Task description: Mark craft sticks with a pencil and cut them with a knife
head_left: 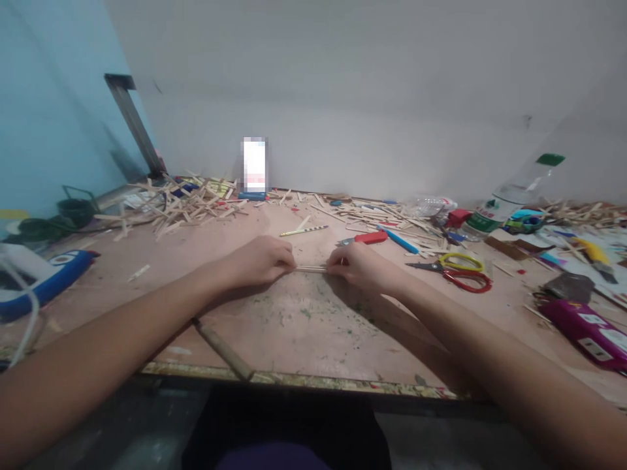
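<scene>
Between my two hands, thin wooden sticks [311, 269] lie side by side, level and just over the table top. My left hand [267, 261] pinches their left end, its fingers closed. At the right end, the thumb and fingers of my right hand [356, 263] close on the same sticks. Just beyond my right hand lies a red-handled cutting tool [371, 237], partly hidden by it. A patterned pencil [304, 230] rests on the table past the sticks. Scissors with yellow and red handles [463, 271] lie to the right of my right hand.
Loose wooden sticks [181, 205] are heaped at the back left. A lit phone [254, 166] stands by the wall. At right are a plastic bottle [509, 199], a yellow cutter [594, 256] and a purple packet [585, 329]. A wooden rod [223, 349] reaches the table's front edge.
</scene>
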The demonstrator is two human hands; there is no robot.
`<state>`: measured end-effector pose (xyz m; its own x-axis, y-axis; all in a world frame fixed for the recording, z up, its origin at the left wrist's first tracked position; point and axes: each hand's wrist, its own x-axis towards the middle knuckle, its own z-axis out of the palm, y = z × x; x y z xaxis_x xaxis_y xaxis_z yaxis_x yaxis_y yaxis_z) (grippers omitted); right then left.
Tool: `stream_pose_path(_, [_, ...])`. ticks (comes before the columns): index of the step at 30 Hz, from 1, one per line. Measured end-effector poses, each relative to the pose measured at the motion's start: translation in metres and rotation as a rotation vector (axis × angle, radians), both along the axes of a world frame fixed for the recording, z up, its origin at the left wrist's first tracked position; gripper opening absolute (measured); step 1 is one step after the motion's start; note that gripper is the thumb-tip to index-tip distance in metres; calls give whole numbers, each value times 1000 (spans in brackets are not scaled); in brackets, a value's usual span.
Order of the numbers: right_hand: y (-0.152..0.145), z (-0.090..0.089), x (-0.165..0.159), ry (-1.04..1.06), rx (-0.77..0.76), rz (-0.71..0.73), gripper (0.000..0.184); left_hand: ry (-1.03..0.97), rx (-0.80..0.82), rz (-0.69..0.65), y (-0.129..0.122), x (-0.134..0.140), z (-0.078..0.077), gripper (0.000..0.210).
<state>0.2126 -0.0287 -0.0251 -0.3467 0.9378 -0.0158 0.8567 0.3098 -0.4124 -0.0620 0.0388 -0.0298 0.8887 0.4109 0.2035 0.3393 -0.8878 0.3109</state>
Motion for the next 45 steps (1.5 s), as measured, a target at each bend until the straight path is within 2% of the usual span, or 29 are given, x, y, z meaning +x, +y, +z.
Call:
stream_pose_path(7, [-3, 10, -1, 129, -21, -23, 25, -20, -214, 91, -4, 1, 7, 28])
stream_pose_path(13, [-3, 9, 3, 227, -227, -32, 30, -6, -423, 128, -1, -3, 13, 29])
stream_pose_path(20, [-2, 8, 7, 329, -334, -20, 31, -21, -492, 123, 2, -1, 14, 28])
stream_pose_path(29, [-2, 10, 7, 298, -261, 6, 26, -43, -467, 154, -1, -1, 14, 28])
stream_pose_path(32, [-4, 10, 4, 245, -167, 33, 27, -53, -416, 168, -4, -1, 16, 28])
stream_pose_path(37, [-9, 8, -3, 118, 75, 98, 22, -59, -287, 172, -8, 1, 14, 28])
stream_pose_path(41, [-10, 4, -7, 13, 127, 153, 21, -19, -195, 141, -7, 4, 9, 28])
stream_pose_path(45, [-9, 1, -11, -38, 142, 149, 21, 7, -141, 112, -7, 5, 6, 28])
